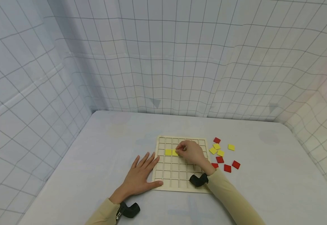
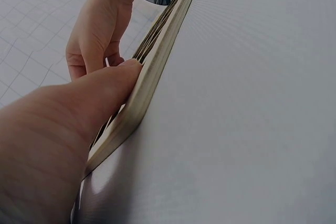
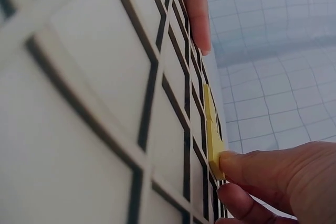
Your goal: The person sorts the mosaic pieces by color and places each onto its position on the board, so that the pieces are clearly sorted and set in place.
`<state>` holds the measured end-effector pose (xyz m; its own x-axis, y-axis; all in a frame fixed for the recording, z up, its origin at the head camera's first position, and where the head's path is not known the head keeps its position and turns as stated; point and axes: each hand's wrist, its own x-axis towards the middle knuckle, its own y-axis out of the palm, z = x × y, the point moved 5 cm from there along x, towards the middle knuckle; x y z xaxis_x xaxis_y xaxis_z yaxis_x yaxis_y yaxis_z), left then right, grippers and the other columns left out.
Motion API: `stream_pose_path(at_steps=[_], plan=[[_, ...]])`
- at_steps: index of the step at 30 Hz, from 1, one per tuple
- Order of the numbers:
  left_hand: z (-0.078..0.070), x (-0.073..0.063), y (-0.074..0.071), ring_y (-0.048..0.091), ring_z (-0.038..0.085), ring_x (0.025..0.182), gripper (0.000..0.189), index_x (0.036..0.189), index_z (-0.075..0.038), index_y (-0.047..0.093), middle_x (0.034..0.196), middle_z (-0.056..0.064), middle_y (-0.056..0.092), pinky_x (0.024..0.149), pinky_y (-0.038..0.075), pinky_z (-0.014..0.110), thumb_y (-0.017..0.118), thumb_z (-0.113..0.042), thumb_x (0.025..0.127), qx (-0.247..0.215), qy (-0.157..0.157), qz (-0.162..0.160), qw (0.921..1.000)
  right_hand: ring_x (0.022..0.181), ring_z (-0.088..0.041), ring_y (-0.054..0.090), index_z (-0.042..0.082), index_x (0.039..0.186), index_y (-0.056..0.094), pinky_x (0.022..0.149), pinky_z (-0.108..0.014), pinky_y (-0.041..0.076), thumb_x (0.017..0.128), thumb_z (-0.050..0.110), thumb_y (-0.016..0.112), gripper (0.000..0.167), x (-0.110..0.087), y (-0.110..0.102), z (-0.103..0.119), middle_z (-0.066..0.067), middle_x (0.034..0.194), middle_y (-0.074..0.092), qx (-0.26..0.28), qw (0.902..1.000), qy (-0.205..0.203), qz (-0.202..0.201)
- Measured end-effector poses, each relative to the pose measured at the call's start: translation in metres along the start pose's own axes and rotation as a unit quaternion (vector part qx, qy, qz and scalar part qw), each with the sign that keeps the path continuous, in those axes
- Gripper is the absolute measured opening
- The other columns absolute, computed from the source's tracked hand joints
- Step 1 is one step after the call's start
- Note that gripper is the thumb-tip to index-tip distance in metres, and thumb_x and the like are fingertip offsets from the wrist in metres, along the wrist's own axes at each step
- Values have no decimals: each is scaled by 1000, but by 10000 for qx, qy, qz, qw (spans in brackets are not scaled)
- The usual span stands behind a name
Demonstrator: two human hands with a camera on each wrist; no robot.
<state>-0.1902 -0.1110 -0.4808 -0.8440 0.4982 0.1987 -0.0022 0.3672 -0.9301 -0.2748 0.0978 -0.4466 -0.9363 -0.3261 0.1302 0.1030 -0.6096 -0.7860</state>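
A pale wooden grid board (image 1: 166, 175) lies on the table with raised lines between its square cells. My left hand (image 1: 141, 175) is spread along its left side, fingertips at the edge and thumb (image 2: 113, 80) over the near corner. One square yellow tile (image 1: 168, 152) sits in a cell of the upper left area. Right beside it, my right hand (image 1: 192, 153) pinches a second yellow tile (image 3: 214, 150) by its edge, low over the neighbouring cell. The finger behind that tile is partly hidden.
Right of the board lie several loose yellow tiles (image 1: 231, 147) and several red tiles (image 1: 236, 164), some close to its edge. A black wrist camera (image 1: 198, 180) hangs over the board's lower right. White grid-patterned curtains (image 1: 163, 62) surround the table.
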Motion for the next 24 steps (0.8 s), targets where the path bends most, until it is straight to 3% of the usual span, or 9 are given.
stream_pose_path(at_steps=[7, 16, 24], plan=[[-1, 0, -1, 13, 26, 142, 90, 152, -16, 27, 155, 5, 21, 111, 4, 52, 51, -70, 83, -6, 13, -1, 10000, 62, -8, 51, 19, 80, 70, 55, -28, 42, 85, 22, 73, 7, 0, 0, -1, 11, 70, 57, 44, 10000, 29, 4], [-1, 0, -1, 13, 26, 142, 90, 151, -16, 27, 155, 5, 21, 110, 4, 53, 51, -70, 83, -35, 12, 19, 10000, 67, -8, 53, 16, 88, 72, 60, -28, 44, 85, 22, 73, 6, -6, -3, -3, 10, 76, 60, 141, 9998, -107, 71], [-2, -1, -2, 14, 27, 142, 90, 151, -15, 28, 155, 6, 22, 110, 5, 53, 51, -69, 83, -30, 51, -28, 10000, 66, -10, 52, 17, 91, 73, 58, -28, 44, 86, 22, 72, 7, -17, -19, -18, 10, 81, 62, 348, 9991, -60, -235]])
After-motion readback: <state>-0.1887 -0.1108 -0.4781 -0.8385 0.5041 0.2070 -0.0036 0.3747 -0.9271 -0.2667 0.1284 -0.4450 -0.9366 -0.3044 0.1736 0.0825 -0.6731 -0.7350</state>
